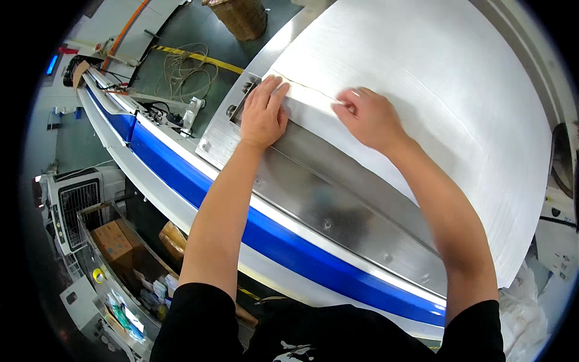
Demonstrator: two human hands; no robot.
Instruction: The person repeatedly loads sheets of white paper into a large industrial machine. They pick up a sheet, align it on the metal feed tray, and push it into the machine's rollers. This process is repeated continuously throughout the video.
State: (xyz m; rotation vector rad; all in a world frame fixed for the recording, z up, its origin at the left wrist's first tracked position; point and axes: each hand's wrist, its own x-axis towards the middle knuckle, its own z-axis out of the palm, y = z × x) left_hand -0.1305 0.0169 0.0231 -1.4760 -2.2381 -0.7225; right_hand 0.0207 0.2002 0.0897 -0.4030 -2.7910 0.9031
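A wide white sheet (386,54), whether paper or cloth I cannot tell, covers the metal table before me. A dark crease or edge line runs across it between my hands. My left hand (263,114) lies palm down with fingers extended on the sheet's left corner, beside a small metal bracket (232,111) with bolts. To its right, my right hand (373,120) is curled, thumb and forefinger pinched at the end of that line, on what looks like the sheet's edge. Those fingertips are slightly blurred. Bare steel (319,199) shows along the table's near side.
A blue rail (289,247) runs along the table's front, close to my body. Lower left stand a cart with a cardboard box (113,244) and a white cooler-like unit (78,202). Coiled rope (187,69) and a brown bin (241,18) are on the floor beyond.
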